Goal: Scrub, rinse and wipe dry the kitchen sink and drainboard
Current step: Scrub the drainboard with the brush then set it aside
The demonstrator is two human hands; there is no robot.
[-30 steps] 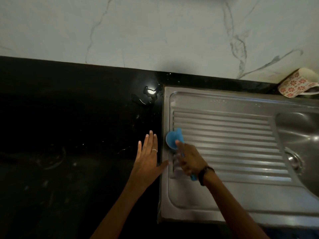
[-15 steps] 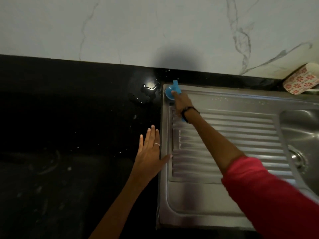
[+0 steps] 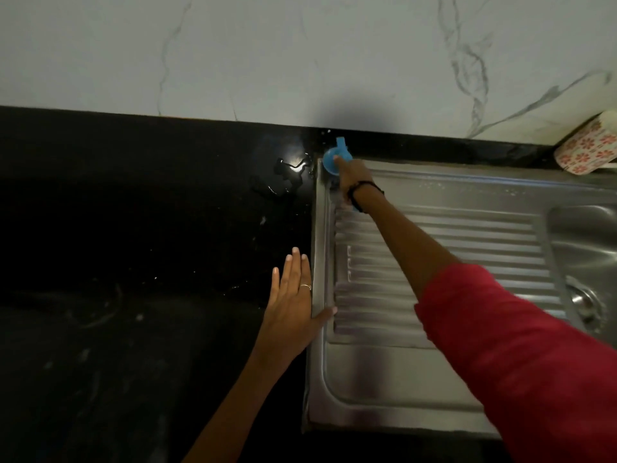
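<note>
With my right hand (image 3: pixel 352 177) gripping the blue scrubber (image 3: pixel 335 158) at the drainboard's (image 3: pixel 384 379) far left corner, unscrubbed ribs run rightward toward the sink (image 3: pixel 587 242); my left hand (image 3: pixel 292 309) lies flat, fingers spread, on the surface (image 3: pixel 133 262).

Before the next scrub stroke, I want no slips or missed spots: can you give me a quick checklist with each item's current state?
1. Right hand gripping the blue brush: ok.
2. Brush at the drainboard far left corner: ok.
3. Left hand braced flat on the black counter beside the drainboard edge, thumb across the rim: ok.
4. Counter dry: not ok, a puddle lies near the corner.
5. Patterned mug clear of the stroke path: ok.
6. Drain unblocked: cannot tell.
</note>
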